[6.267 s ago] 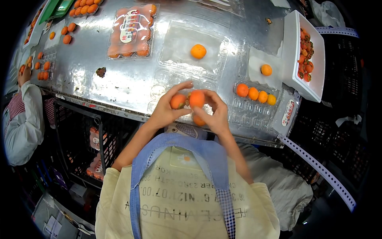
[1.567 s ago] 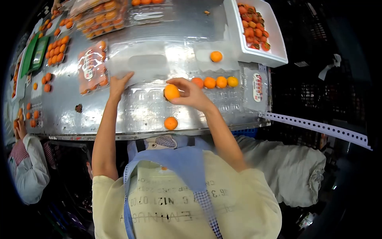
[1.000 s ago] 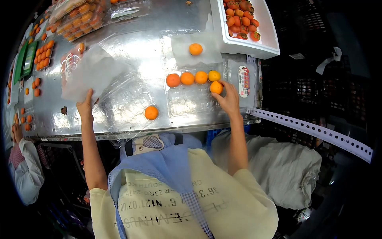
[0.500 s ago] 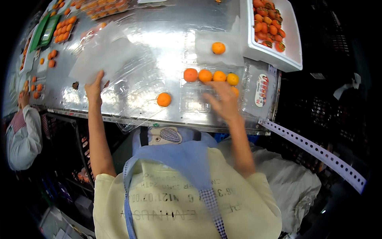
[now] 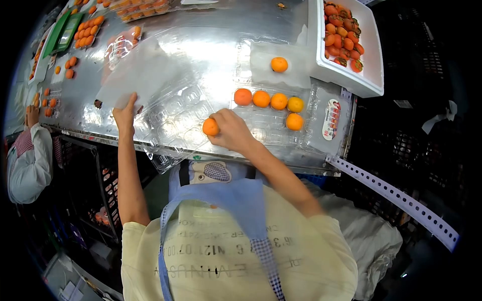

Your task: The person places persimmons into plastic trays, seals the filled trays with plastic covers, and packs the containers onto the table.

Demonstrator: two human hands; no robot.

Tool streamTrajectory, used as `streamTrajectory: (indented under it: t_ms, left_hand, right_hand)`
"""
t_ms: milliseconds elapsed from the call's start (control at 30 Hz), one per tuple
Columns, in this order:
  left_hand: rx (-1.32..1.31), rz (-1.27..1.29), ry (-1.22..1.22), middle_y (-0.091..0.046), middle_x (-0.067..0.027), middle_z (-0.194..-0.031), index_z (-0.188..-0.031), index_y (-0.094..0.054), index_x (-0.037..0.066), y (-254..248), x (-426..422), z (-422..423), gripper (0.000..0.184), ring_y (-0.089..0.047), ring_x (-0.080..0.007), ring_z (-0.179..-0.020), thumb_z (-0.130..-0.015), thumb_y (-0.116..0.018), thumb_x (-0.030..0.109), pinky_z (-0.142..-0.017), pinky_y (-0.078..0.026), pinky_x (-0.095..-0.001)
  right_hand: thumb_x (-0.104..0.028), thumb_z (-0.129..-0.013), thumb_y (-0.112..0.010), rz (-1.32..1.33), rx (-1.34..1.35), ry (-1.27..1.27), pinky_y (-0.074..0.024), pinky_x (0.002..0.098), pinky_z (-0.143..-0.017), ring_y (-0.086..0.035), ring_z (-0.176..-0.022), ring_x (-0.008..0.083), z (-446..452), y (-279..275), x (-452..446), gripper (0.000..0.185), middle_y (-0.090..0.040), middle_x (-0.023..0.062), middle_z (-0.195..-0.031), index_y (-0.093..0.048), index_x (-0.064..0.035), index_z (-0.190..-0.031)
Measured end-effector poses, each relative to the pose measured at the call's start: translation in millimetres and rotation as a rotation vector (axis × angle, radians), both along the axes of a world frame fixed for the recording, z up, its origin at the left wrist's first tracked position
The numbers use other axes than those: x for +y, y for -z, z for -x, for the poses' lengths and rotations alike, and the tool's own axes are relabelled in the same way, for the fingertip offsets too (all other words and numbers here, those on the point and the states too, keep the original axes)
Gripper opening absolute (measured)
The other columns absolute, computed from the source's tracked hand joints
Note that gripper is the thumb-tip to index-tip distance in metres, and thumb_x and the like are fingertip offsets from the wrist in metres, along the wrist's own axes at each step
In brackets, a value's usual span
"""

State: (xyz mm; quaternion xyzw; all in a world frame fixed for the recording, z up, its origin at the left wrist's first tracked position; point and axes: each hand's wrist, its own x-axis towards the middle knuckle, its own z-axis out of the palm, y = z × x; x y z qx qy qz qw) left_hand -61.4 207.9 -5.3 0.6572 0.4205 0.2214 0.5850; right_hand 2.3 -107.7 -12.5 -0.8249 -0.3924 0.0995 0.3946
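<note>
Our right hand (image 5: 232, 131) curls its fingertips round one orange fruit (image 5: 210, 127) beside the clear tray (image 5: 175, 115), while our left hand (image 5: 124, 118) pinches a paper sheet (image 5: 135, 70). With the tray jutting past the table (image 5: 221, 37), a tug could tip it.

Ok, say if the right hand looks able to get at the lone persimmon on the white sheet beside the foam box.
Probably yes: the right hand need only pass over the low persimmon row to the lone persimmon, though its fingers are on another persimmon.
</note>
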Motion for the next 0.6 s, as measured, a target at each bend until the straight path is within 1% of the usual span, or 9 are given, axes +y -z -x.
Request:
streamTrajectory:
  t_ms: [33,67,167,233,333,433,467,567,600]
  left_hand:
    - [-0.004,-0.008,0.001,-0.064,-0.0072,-0.087,-0.094,-0.064,-0.002,3.7,4.3,2.6,0.025,-0.060,-0.0144,-0.073,-0.078,-0.071,0.017,-0.056,-0.055,-0.0287]
    - [-0.008,-0.014,0.004,-0.064,-0.0071,-0.087,-0.094,-0.064,-0.002,8.3,10.1,5.7,0.025,-0.060,-0.0144,-0.072,-0.078,-0.071,0.017,-0.056,-0.055,-0.0286]
    - [-0.002,-0.026,0.012,-0.065,-0.0071,-0.082,-0.094,-0.065,-0.002,9.6,11.6,8.7,0.025,-0.059,-0.0135,-0.062,-0.079,-0.071,0.017,-0.052,-0.052,-0.0272]
    - [0.065,-0.021,0.062,-0.065,-0.0066,-0.088,-0.095,-0.065,-0.001,9.0,13.9,11.6,0.026,-0.060,-0.0143,-0.071,-0.079,-0.071,0.018,-0.062,-0.052,-0.0290]
    - [0.066,-0.053,0.216,-0.062,-0.0071,-0.101,-0.105,-0.061,0.000,8.5,10.5,16.8,0.032,-0.059,-0.0162,-0.087,-0.080,-0.070,0.017,-0.075,-0.050,-0.0317]
    - [0.029,0.283,0.338,-0.057,-0.0068,-0.113,-0.117,-0.054,0.002,14.3,19.0,28.1,0.039,-0.054,-0.0182,-0.102,-0.083,-0.066,0.014,-0.083,-0.047,-0.0349]
    - [0.055,0.364,0.355,-0.054,-0.0072,-0.116,-0.125,-0.047,0.004,16.8,22.4,31.4,0.042,-0.053,-0.0203,-0.106,-0.086,-0.062,0.011,-0.082,-0.050,-0.0382]
    - [0.062,0.500,0.406,-0.054,-0.0070,-0.115,-0.124,-0.046,0.004,0.0,10.1,36.5,0.040,-0.052,-0.0222,-0.107,-0.087,-0.059,0.011,-0.083,-0.052,-0.0432]
    - [0.119,0.487,0.406,-0.054,-0.0096,-0.117,-0.126,-0.044,0.003,0.9,11.5,39.1,0.039,-0.052,-0.0242,-0.110,-0.090,-0.056,0.012,-0.080,-0.055,-0.0444]
  right_hand:
    - [-0.017,-0.064,-0.073,-0.050,0.056,0.018,-0.0485,0.0337,-0.074,-0.057,-0.088,0.0277,-1.8,-12.5,-4.9,0.043,-0.056,0.0116,-0.095,-0.058,-0.0033,-0.101]
    - [-0.017,-0.064,-0.074,-0.108,0.240,0.060,-0.0487,0.0309,-0.074,-0.058,-0.087,0.0243,-3.9,-30.1,-17.4,0.044,-0.057,0.0114,-0.096,-0.058,-0.0036,-0.103]
    - [-0.016,-0.063,-0.075,-0.189,0.329,0.233,-0.0485,0.0298,-0.074,-0.059,-0.086,0.0220,-13.7,-54.3,-74.8,0.048,-0.057,0.0108,-0.096,-0.058,-0.0031,-0.106]
    - [-0.014,-0.066,-0.072,-0.082,0.140,0.317,-0.0486,0.0335,-0.073,-0.056,-0.084,0.0292,-21.8,-59.4,-120.9,0.044,-0.054,0.0135,-0.098,-0.056,-0.0028,-0.105]
    - [-0.015,-0.065,-0.072,0.153,0.057,0.320,-0.0463,0.0354,-0.075,-0.055,-0.087,0.0295,-23.0,-55.8,-175.3,0.045,-0.054,0.0130,-0.099,-0.055,-0.0028,-0.105]
    - [-0.017,-0.065,-0.073,0.334,-0.133,0.233,-0.0418,0.0371,-0.081,-0.053,-0.092,0.0287,-17.2,-53.6,-190.7,0.045,-0.055,0.0114,-0.099,-0.056,-0.0037,-0.104]
    - [-0.018,-0.065,-0.072,0.372,-0.151,0.219,-0.0406,0.0374,-0.082,-0.052,-0.093,0.0284,-15.5,-51.9,-192.7,0.045,-0.055,0.0108,-0.100,-0.056,-0.0043,-0.104]
    - [-0.019,-0.066,-0.072,0.455,-0.204,0.199,-0.0376,0.0381,-0.085,-0.051,-0.096,0.0273,-14.2,-48.6,-193.0,0.043,-0.055,0.0096,-0.100,-0.057,-0.0061,-0.104]
    - [-0.018,-0.066,-0.071,0.465,-0.215,0.209,-0.0373,0.0382,-0.086,-0.051,-0.096,0.0270,-13.2,-48.7,-192.8,0.043,-0.055,0.0094,-0.100,-0.057,-0.0065,-0.104]
